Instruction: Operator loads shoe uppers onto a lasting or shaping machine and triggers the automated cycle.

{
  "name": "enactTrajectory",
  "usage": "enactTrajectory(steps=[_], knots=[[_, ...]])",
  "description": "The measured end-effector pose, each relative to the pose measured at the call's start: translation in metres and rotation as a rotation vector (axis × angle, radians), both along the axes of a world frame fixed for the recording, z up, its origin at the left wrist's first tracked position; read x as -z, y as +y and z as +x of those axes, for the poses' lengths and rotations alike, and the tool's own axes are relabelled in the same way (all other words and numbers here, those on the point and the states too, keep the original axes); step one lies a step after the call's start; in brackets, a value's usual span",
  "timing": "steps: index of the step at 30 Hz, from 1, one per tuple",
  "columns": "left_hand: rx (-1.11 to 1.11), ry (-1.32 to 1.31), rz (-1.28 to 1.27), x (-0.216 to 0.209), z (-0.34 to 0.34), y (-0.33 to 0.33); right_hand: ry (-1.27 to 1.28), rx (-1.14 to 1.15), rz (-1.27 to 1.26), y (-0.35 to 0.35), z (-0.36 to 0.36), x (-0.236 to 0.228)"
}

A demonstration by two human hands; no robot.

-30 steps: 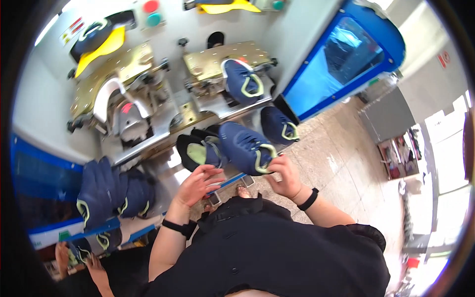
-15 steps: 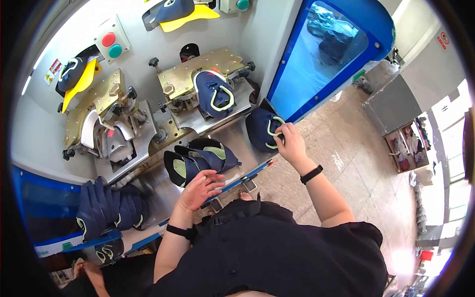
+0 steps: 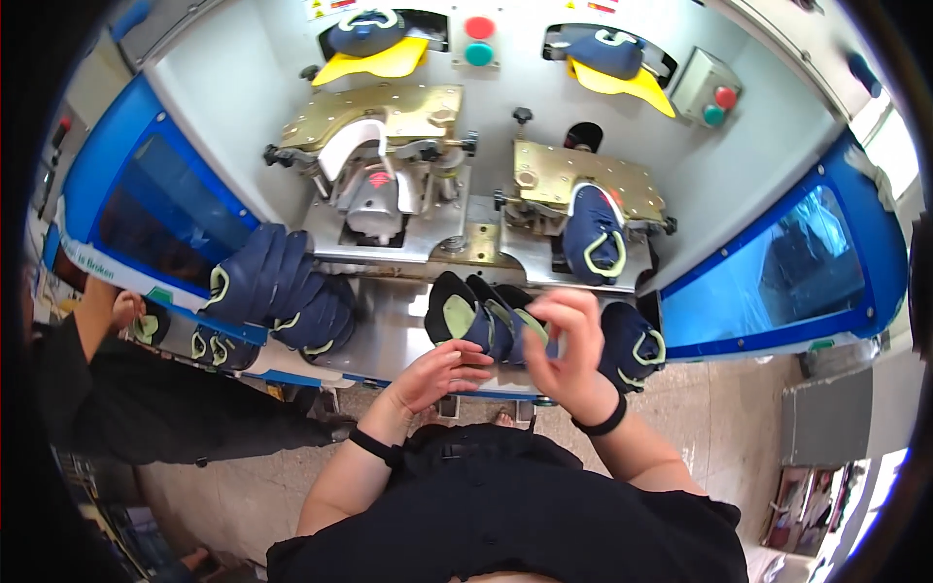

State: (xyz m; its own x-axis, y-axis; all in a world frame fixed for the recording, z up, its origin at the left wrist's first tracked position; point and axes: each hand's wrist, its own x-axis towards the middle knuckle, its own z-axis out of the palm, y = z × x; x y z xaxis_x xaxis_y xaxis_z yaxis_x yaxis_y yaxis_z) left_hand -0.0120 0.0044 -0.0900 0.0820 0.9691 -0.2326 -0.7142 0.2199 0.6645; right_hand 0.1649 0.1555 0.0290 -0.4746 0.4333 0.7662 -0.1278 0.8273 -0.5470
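Note:
Stitched navy shoe uppers [image 3: 491, 325] with lime-green lining stand bunched on the steel ledge in front of me. My left hand [image 3: 439, 375] is at their near left side, palm up and fingers loosely apart, with nothing in it. Raised over their right part, my right hand [image 3: 573, 352] has its thumb and curled fingers apart, nothing between them, and it hides some of the bunch. Just right of that hand sits another navy shoe upper [image 3: 627, 342]. A further navy upper [image 3: 591, 233] is fitted over the right mould of the machine.
The left metal mould [image 3: 372, 206] stands bare under a brass plate. Navy uppers [image 3: 277, 282] are piled at the ledge's left end. Yellow-edged pieces [image 3: 369, 60] sit in wall slots near red and green buttons [image 3: 478, 41]. Blue doors flank the ledge; another person [image 3: 165, 389] stands at left.
My right hand has let go of the upper at the ledge's right end and moved left, over the bunch. My view has swung left, so the machine appears more squarely ahead.

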Motion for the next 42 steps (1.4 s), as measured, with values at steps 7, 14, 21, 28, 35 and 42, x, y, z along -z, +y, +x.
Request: enactTrajectory(steps=[7,14,21,28,35,42], knots=[[-0.088,0.118,0.041,-0.033,-0.047,-0.056,0.057,-0.022,0.216,0.044,-0.201,-0.103],[0.008,0.196,0.084,-0.045,-0.087,-0.067,-0.16,0.161,0.373,0.153,-0.345,-0.144],[-0.006,0.235,0.086,-0.039,-0.124,-0.06,-0.246,0.077,0.37,0.08,-0.341,-0.129],[-0.347,-0.201,0.24,-0.037,-0.138,-0.037,-0.263,0.156,0.376,-0.076,-0.222,0.012],[-0.415,-0.306,0.183,-0.007,-0.154,-0.015,-0.395,0.14,0.203,-0.083,-0.229,0.035],[-0.556,-0.283,0.086,-0.025,-0.166,0.006,-0.382,0.247,0.283,-0.058,-0.266,0.012]])
